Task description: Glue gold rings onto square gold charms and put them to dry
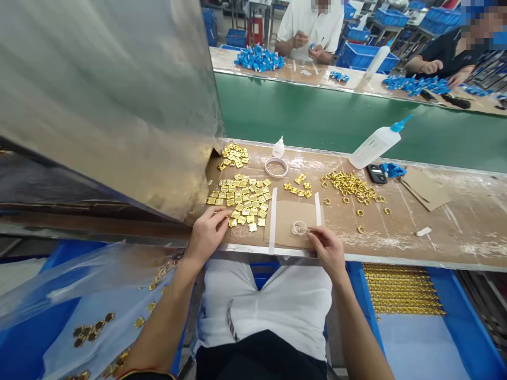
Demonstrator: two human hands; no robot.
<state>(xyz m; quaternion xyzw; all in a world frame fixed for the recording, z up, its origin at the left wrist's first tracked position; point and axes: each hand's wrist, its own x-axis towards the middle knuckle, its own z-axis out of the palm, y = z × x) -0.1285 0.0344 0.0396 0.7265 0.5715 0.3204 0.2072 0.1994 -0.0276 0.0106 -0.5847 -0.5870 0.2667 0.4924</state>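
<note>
My left hand (208, 233) rests at the table's front edge, beside many flat gold squares (246, 198); its fingers are curled together, and what they hold, if anything, is hidden. My right hand (328, 248) is at the right side of a cardboard piece (285, 216) with white tape strips. Its thumb and index finger pinch something thin beside a small clear round dish (299, 228). Gold rings (348, 184) lie in a heap beyond my right hand. A few gold pieces (299, 186) sit behind the cardboard.
A tape roll (276, 167), small white bottle (278, 148) and large bottle (376, 146) stand toward the back. A metal panel (119, 95) rises at left. Blue trays (467, 316) flank my legs. Across the green belt (309, 111), two people sit by blue pieces (259, 58).
</note>
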